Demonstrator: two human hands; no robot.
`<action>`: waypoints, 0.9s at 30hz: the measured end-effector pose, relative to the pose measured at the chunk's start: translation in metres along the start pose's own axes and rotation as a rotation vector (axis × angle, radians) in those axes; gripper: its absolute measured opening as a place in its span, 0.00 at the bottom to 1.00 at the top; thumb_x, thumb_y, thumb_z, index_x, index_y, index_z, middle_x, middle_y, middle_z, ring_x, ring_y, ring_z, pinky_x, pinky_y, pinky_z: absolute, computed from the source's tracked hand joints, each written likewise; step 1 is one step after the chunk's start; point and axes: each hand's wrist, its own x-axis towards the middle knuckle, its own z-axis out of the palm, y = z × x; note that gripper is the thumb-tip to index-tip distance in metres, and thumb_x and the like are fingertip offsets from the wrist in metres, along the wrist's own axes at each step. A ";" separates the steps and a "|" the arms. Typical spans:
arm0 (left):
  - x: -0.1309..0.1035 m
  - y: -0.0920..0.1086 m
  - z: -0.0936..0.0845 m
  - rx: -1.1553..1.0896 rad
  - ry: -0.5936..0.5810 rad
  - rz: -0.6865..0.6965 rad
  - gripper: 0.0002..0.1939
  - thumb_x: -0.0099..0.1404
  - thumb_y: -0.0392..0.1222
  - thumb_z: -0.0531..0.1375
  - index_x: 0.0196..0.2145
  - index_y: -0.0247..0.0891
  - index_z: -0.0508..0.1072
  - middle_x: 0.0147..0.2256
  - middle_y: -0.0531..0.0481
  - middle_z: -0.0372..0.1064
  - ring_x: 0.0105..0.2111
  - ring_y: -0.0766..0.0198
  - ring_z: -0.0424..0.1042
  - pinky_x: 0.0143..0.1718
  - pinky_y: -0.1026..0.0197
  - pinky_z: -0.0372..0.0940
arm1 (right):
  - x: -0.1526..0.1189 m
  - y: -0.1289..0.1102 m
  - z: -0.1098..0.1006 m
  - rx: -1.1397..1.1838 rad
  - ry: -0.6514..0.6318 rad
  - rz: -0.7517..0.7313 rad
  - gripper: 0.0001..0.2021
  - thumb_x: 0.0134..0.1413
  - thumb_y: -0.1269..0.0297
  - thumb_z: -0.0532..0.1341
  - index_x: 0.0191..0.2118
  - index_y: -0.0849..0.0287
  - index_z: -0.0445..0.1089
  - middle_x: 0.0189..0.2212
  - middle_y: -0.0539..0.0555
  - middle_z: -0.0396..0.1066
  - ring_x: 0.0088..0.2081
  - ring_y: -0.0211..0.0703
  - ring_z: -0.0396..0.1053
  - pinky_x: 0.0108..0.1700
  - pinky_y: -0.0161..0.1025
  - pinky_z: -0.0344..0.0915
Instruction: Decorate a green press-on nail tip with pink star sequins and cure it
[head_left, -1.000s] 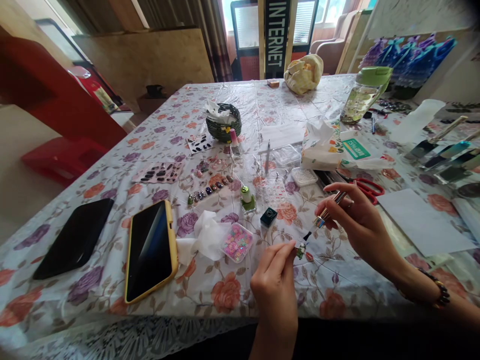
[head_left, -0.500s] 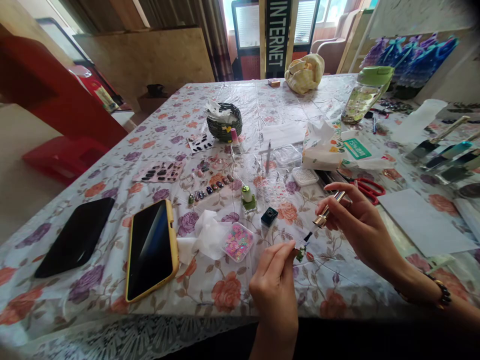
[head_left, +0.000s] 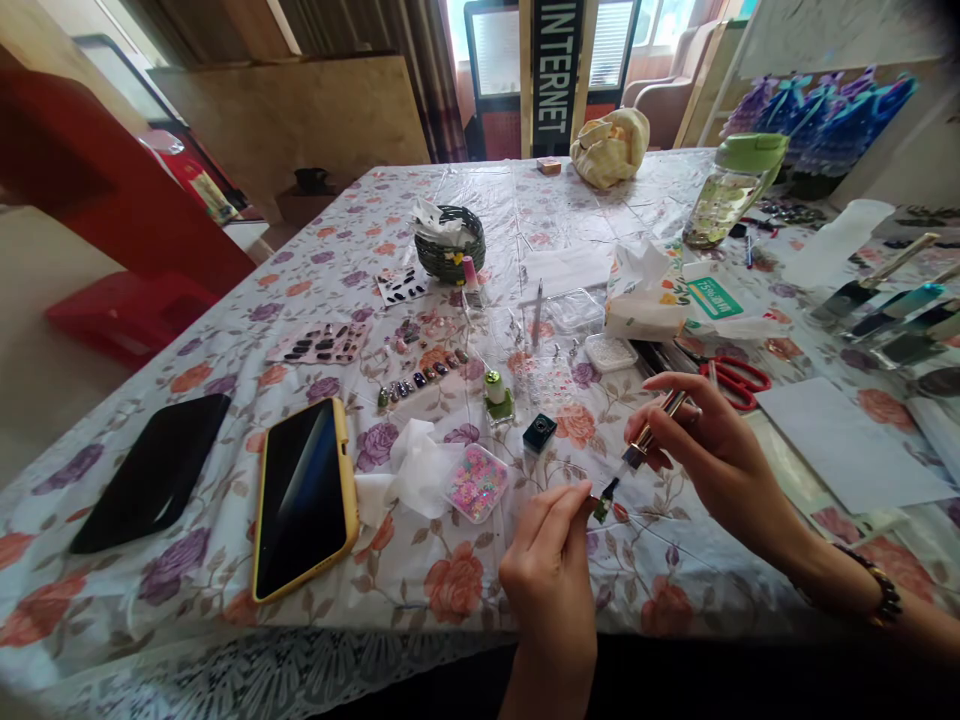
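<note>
Near the table's front edge, my left hand (head_left: pixel 551 565) pinches a small holder with a green false nail (head_left: pixel 601 510) at its tip. My right hand (head_left: pixel 701 450) is closed on the gold cap of a nail polish brush (head_left: pixel 651 432); its dark bristles meet the false nail or lie just over it. Beyond my left hand stands an open dark polish bottle (head_left: pixel 539 433). Behind it is a green polish bottle (head_left: pixel 497 398) with its cap on. A clear box of pink and coloured sequins (head_left: pixel 478 484) lies left of my left hand, beside a crumpled tissue (head_left: pixel 420 465).
Two phones, one black (head_left: pixel 154 470) and one yellow-cased (head_left: pixel 306 500), lie at left. A row of decorated nails (head_left: pixel 421 378) lies mid-table. Red scissors (head_left: pixel 739 382) and white paper (head_left: pixel 855 445) are at right. Farther back stand a wicker basket (head_left: pixel 450 258) and a green-lidded bottle (head_left: pixel 731 190).
My right hand has tilted the brush and brought its bristles down to the green false nail. My left hand stays almost in place.
</note>
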 end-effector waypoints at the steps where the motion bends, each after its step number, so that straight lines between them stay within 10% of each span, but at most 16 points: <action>1: 0.000 0.000 0.000 0.001 -0.001 0.000 0.09 0.55 0.26 0.61 0.33 0.35 0.76 0.30 0.51 0.74 0.31 0.70 0.73 0.36 0.71 0.66 | 0.000 0.000 -0.001 -0.009 0.016 0.001 0.09 0.57 0.63 0.56 0.44 0.52 0.61 0.28 0.48 0.70 0.24 0.32 0.62 0.26 0.30 0.61; 12: 0.002 -0.001 0.001 0.030 0.000 0.004 0.08 0.55 0.27 0.61 0.32 0.34 0.76 0.29 0.51 0.75 0.29 0.70 0.73 0.34 0.72 0.67 | 0.021 -0.010 0.011 -0.108 0.097 -0.268 0.10 0.56 0.66 0.57 0.44 0.54 0.60 0.30 0.50 0.70 0.26 0.34 0.66 0.27 0.33 0.64; 27: 0.001 -0.004 0.000 -0.025 -0.038 -0.112 0.09 0.54 0.26 0.61 0.32 0.34 0.76 0.30 0.51 0.76 0.31 0.69 0.74 0.36 0.71 0.67 | 0.052 -0.013 0.040 -0.753 -0.291 -0.744 0.11 0.59 0.68 0.55 0.47 0.61 0.58 0.31 0.51 0.71 0.27 0.32 0.69 0.31 0.30 0.64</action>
